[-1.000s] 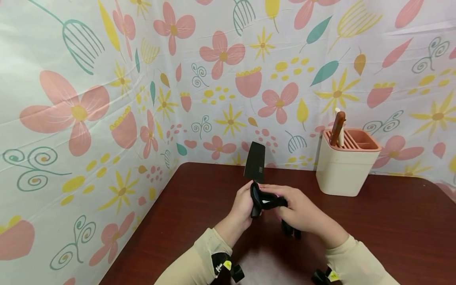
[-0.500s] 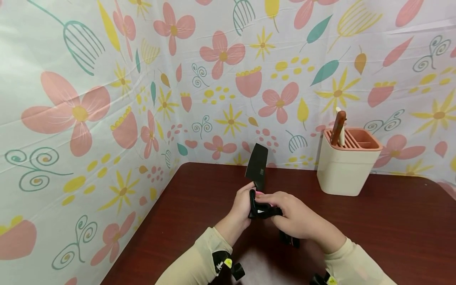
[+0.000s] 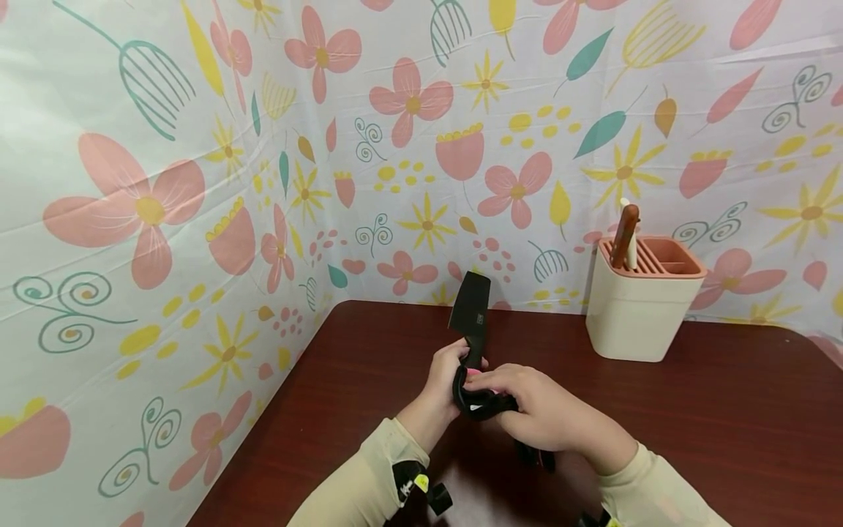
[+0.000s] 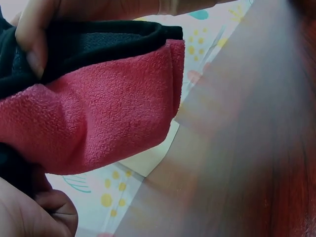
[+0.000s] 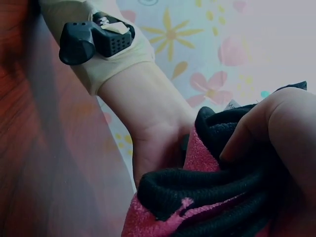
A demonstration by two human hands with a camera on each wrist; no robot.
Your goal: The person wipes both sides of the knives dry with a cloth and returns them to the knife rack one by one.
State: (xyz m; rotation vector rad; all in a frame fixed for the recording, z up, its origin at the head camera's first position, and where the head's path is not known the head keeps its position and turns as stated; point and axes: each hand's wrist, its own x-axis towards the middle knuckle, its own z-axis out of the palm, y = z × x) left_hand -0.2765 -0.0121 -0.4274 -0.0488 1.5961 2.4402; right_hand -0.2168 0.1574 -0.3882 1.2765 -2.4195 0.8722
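Note:
A black kitchen knife [image 3: 470,304] with a broad blade points away from me and up above the table's far half. My left hand [image 3: 437,384] grips it by the handle, most of which is hidden. A cloth [image 4: 113,103], fuzzy pink with black edging and a dark other side, is folded against the handle. In the head view, my right hand [image 3: 546,410] pinches this cloth between thumb and fingers, close beside the left hand. The right wrist view shows the bunched cloth [image 5: 202,153] in front of the left wrist.
A cream knife block [image 3: 642,318] with a pink slotted top stands at the back right of the dark red wooden table [image 3: 369,344]. One brown handle [image 3: 624,236] and one white handle stick up from its slots. Flower-patterned sheets hang behind and at the left.
The right hand and the cloth have drawn back toward me along the knife's handle. More of the handle's front end shows now. The knife has dipped slightly toward me.

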